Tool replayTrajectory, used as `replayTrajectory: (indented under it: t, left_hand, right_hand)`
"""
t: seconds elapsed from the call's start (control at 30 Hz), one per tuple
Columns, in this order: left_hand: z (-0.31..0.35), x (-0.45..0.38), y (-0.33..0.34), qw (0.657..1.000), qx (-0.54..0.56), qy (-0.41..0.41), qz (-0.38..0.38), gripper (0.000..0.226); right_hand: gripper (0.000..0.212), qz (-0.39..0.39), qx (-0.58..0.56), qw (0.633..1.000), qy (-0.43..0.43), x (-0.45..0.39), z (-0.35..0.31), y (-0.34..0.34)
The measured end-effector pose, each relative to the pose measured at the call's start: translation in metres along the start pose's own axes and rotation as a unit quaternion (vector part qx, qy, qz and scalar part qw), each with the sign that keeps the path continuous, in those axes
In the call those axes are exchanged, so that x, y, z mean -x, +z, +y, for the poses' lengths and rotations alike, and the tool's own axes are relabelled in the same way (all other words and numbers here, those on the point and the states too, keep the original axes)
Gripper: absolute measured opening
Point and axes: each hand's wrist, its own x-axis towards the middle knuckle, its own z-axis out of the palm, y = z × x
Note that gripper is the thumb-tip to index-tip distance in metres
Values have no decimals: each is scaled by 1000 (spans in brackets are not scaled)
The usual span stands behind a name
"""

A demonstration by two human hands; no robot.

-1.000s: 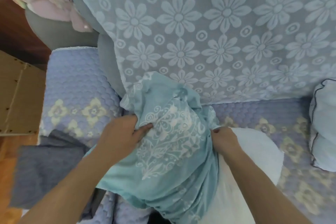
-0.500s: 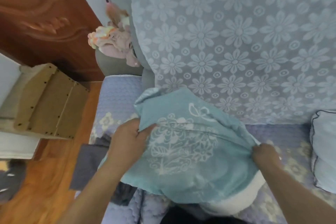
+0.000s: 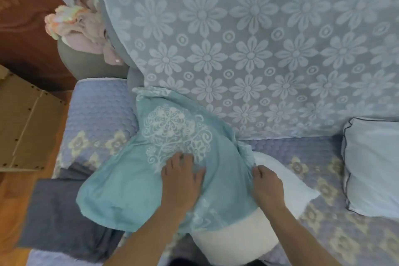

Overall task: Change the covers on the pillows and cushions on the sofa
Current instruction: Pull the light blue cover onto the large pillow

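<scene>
white pillow (image 3: pixel 269 229) mostly hidden inside teal cover (image 3: pixel 151 179); light cushion (image 3: pixel 373 166) cut by right edge; right hand (image 3: pixel 266 185) fingertips buried in fabric.

Teal cover (image 3: pixel 151 179) with white lace motif, half over white pillow (image 3: pixel 248 242), lying on sofa seat (image 3: pixel 323 233).

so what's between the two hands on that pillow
In the head view, a strip of teal cover lies between the left hand and right hand, stretched over the white pillow.
</scene>
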Motion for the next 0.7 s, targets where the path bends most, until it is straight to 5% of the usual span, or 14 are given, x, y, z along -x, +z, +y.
replayTrajectory:
  t: [0.07, 0.17, 0.3, 0.5, 0.7]
  left_hand:
    - [5, 13, 19, 998, -13, 55, 27, 53]
    - [-2, 39, 33, 995, -56, 56, -55, 59]
    - [-5, 61, 38, 984, -32, -19, -175, 75]
    - [21, 130, 65, 984, -14, 155, -82, 48]
    - [9, 131, 73, 992, -93, 80, -26, 29]
  right_hand:
    - [21, -18, 85, 996, 14, -6, 36, -7]
    - [33, 3, 82, 978, 194, -15, 98, -28]
    - [42, 70, -18, 978, 195, -9, 71, -25]
    - [37, 67, -236, 927, 284, -2, 80, -28]
    - [35, 61, -352, 882, 305, 27, 108, -46]
